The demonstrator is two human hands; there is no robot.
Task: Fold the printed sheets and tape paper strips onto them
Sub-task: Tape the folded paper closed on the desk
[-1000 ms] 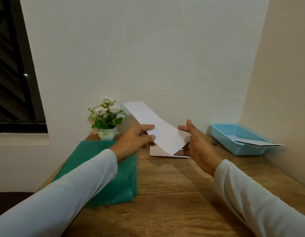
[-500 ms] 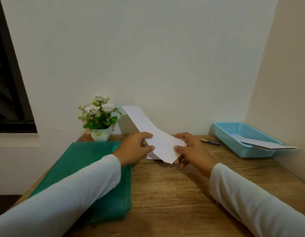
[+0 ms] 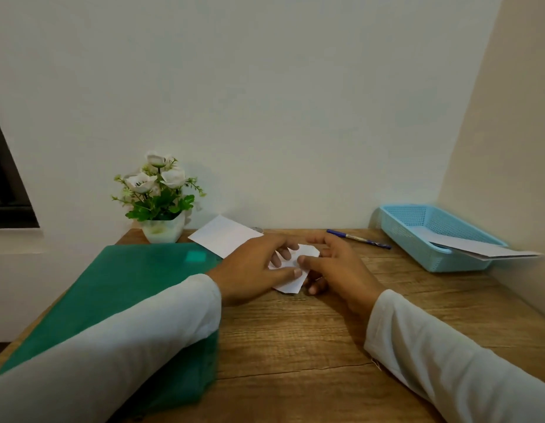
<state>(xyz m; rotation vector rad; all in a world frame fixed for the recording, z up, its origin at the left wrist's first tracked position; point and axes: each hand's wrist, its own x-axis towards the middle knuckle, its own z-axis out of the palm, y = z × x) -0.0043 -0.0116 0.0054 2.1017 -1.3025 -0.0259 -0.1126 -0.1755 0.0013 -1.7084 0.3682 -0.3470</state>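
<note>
Both hands meet over a white paper sheet (image 3: 291,260) that lies low on the wooden counter (image 3: 295,346), near its middle. The left hand (image 3: 253,265) comes in from the left with its thumb pressed flat on top of the sheet and its fingers curled onto the paper further back. The right hand (image 3: 337,267) clamps the same sheet from the other side: one finger lies across the top, while another digit shows under the near edge. The sheet's near corner pokes out between the two hands.

Beyond the left hand a flat white piece of paper (image 3: 225,236) lies on the counter – I cannot tell whether it is part of the held sheet or a separate one. Both arms wear pale long sleeves (image 3: 127,355).

A green folder (image 3: 127,285) covers the left part of the counter, under the left forearm. Behind it, against the wall, stands a small white pot of flowers (image 3: 161,206). A blue pen (image 3: 358,238) lies towards the back right, and further right a light blue basket (image 3: 418,236) holds papers (image 3: 485,250) that stick out over its rim.
</note>
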